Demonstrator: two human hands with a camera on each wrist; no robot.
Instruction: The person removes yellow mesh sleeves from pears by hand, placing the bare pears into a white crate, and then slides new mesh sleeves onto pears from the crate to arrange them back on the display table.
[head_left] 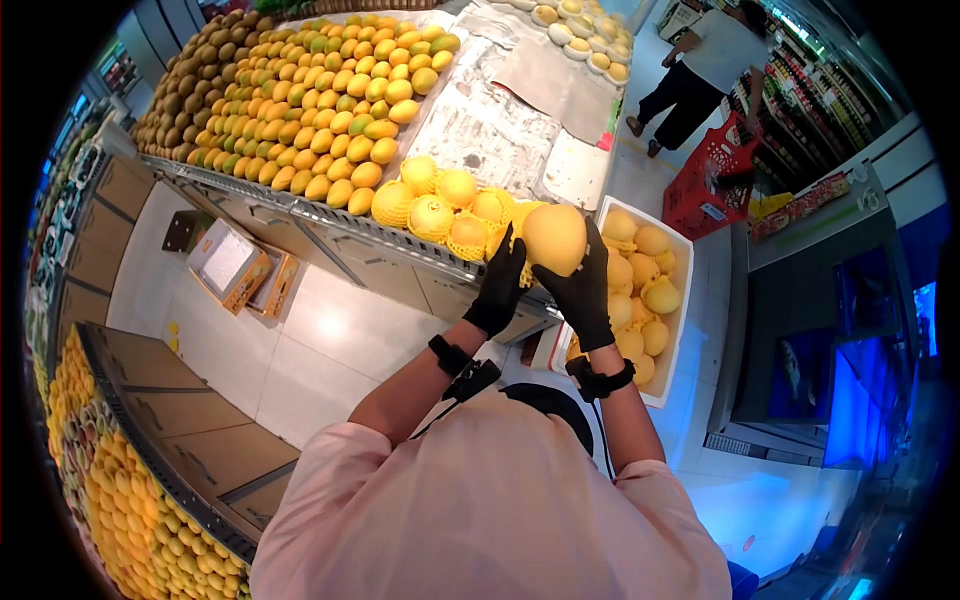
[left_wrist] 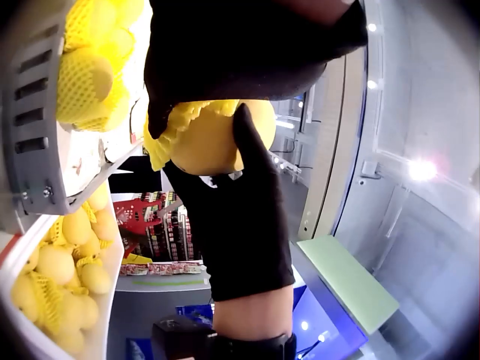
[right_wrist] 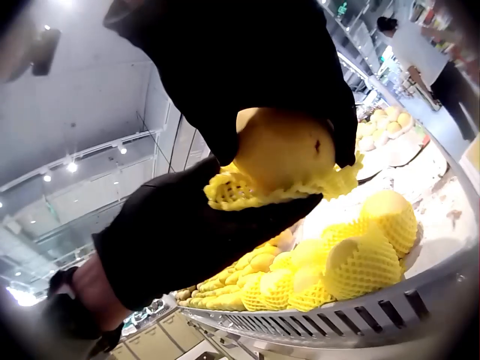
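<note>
A large round yellow fruit (head_left: 555, 240) is held up between both black-gloved hands at the front edge of the display. Its skin shows bare on one side, with a small dark mark in the right wrist view. A yellow foam net sleeve (right_wrist: 262, 191) wraps its lower part. My right hand (head_left: 588, 290) grips the fruit, fingers and thumb curled round its side. Across from it, my left hand (head_left: 500, 285) holds the sleeve against the fruit from below. In the left wrist view the left hand (left_wrist: 240, 52) hides the fruit's upper part.
Several netted yellow fruits (head_left: 430, 215) line the shelf's front edge, beside rows of mangoes (head_left: 330, 110). A white foam box (head_left: 683, 290) of similar fruit stands at right. Cartons (head_left: 235, 262) sit on the floor. A person (head_left: 715, 55) with a red basket (head_left: 712, 175) is farther back.
</note>
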